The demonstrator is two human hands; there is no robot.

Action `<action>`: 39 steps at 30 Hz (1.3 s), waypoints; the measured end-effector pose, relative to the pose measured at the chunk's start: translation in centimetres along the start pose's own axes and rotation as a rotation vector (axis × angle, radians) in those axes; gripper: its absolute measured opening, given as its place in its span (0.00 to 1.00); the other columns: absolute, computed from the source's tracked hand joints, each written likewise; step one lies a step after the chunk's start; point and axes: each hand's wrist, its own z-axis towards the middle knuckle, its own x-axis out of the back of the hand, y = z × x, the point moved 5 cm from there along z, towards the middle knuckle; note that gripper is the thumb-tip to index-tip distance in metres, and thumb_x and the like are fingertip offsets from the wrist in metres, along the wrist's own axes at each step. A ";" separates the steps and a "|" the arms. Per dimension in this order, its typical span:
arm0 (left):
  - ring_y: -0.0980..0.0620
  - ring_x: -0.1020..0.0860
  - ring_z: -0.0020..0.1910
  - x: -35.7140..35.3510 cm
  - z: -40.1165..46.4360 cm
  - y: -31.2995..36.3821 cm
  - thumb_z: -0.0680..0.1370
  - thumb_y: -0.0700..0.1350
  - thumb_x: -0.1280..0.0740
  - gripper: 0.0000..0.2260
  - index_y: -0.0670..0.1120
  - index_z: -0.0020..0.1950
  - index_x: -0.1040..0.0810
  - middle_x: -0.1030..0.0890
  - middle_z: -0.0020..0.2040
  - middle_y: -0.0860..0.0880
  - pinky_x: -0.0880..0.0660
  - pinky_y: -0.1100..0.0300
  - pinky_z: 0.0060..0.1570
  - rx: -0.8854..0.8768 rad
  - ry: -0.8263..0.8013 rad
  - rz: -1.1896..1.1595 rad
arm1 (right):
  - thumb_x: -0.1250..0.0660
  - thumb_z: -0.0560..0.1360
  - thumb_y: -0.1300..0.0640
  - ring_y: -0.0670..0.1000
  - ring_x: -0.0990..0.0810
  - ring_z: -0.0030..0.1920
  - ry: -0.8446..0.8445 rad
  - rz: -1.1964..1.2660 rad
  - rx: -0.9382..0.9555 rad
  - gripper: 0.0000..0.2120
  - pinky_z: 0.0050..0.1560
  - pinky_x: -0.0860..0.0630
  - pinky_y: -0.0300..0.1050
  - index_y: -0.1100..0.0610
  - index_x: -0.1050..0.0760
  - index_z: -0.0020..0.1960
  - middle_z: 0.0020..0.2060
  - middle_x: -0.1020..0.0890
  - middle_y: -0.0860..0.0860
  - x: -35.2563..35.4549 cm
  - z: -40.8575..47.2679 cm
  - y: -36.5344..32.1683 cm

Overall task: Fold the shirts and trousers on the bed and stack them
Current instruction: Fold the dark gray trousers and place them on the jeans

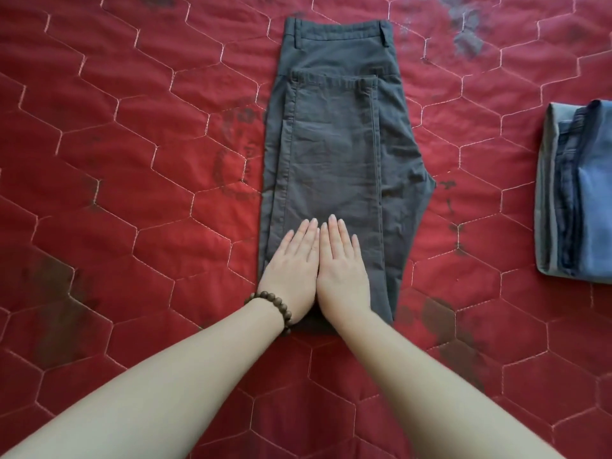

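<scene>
Trousers (pixel 334 154) lie left of folded stack (pixel 579 200).

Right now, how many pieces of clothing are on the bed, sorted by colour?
Dark grey: 1, the trousers, folded lengthwise with the legs doubled up, both hands flat on them.
Blue: at least 2, in the folded stack at the right edge; part of it is cut off, so layers are hard to separate.
Total: at least 3.
</scene>
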 end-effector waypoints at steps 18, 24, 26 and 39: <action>0.42 0.30 0.68 3.7 3.0 -1.8 0.77 0.49 0.45 0.21 0.41 0.65 0.25 0.26 0.66 0.41 0.40 0.47 0.72 0.100 0.255 -0.122 | 0.40 0.76 0.58 0.57 0.35 0.73 0.155 -0.041 0.195 0.22 0.74 0.44 0.61 0.62 0.28 0.69 0.71 0.29 0.57 2.6 -1.8 4.0; 0.49 0.54 0.78 3.9 11.4 -5.3 0.82 0.46 0.50 0.25 0.44 0.79 0.50 0.50 0.79 0.46 0.58 0.51 0.76 0.248 0.207 -0.140 | 0.41 0.78 0.61 0.51 0.44 0.77 0.049 0.188 0.265 0.26 0.77 0.51 0.52 0.59 0.39 0.75 0.76 0.38 0.54 3.6 9.2 3.4; 0.48 0.51 0.78 3.6 11.5 -5.3 0.81 0.50 0.52 0.26 0.43 0.78 0.48 0.48 0.79 0.45 0.54 0.48 0.76 0.260 0.231 -0.107 | 0.43 0.81 0.50 0.48 0.48 0.77 0.041 0.045 0.275 0.27 0.77 0.54 0.52 0.54 0.43 0.77 0.77 0.42 0.50 4.1 12.4 4.9; 0.46 0.47 0.78 3.0 11.9 -5.3 0.74 0.64 0.44 0.37 0.43 0.77 0.39 0.43 0.78 0.44 0.47 0.42 0.74 0.239 0.173 -0.133 | 0.56 0.82 0.42 0.49 0.50 0.78 -0.063 -0.263 0.770 0.24 0.75 0.59 0.63 0.43 0.51 0.77 0.77 0.46 0.44 6.5 25.1 3.8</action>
